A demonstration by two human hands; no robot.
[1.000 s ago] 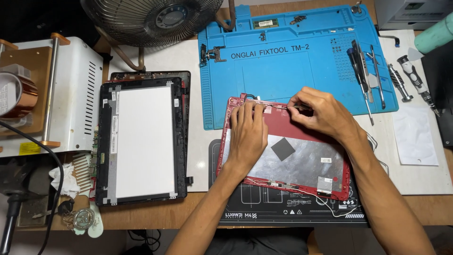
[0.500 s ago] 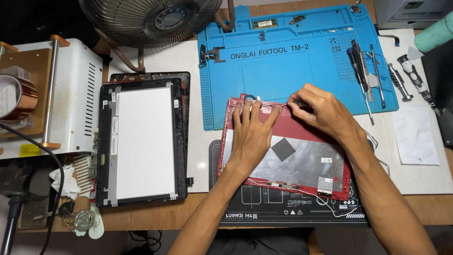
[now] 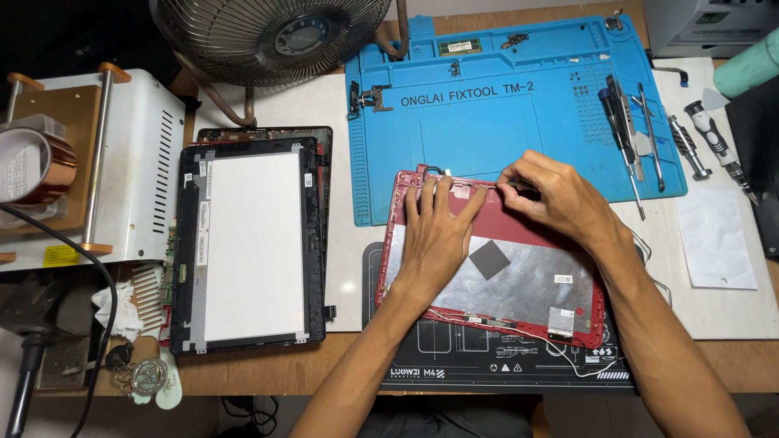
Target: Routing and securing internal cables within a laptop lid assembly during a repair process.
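We have the red plastic laptop lid shell lying inside-up, half on the blue silicone repair mat and half on the black printed work mat; its silvery foil lining and a dark square pad are bare, so the screen looks already out of it; the flat display panel in its black frame lies well apart to the left, face up, beside the white boxy machine.

What we judge to be left is the work along the shell's far edge, where both our hands are; a thin white cable trails along the near edge and off the corner, not yet freed or tucked as far as we can tell.

Our left hand lies flat on the shell, fingers spread and pointing at the far rim, pressing it down and holding nothing; our right hand is curled, thumb and forefinger pinched narrowly at the far rim on something small and dark; what it is we cannot tell.

So the shell sits directly under both hands, the pinch touching its top edge just right of the middle; the screwdrivers and tweezers rest untouched on the blue mat's right side, near the right hand; a metal fan stands beyond.
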